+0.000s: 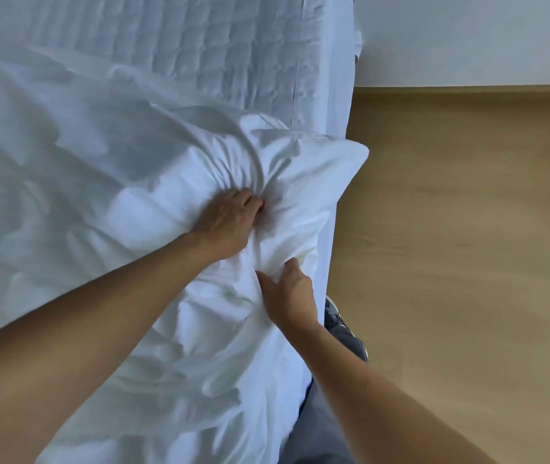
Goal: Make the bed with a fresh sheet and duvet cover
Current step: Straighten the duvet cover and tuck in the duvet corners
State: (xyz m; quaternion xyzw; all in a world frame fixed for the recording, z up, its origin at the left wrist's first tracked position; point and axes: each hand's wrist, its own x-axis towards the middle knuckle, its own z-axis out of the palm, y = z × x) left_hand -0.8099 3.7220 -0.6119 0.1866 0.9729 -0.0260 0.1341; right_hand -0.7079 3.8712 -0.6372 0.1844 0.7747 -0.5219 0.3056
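The duvet cover point(99, 162) lies bunched on the bed point(200, 45), filling the left of the frame. The left hand point(226, 226) has its grip clamped on a twist at centre. The right hand point(290, 289) pinches a fold below. If either grip slips, the filled corner could slide back.

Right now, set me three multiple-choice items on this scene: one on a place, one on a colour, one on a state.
1. Where is the wooden floor relative to the bed?
A. on the person's left
B. on the person's right
C. hidden

2. What colour is the duvet cover?
A. white
B. red
C. black

3. What is the left hand doing?
A. hanging idle
B. lying flat
C. gripping bunched duvet cover

Answers:
1 B, the boards show past the bed's right edge.
2 A, all the fabric is white.
3 C, its fingers curl into gathered folds, and the right hand pinches the duvet cover nearby.
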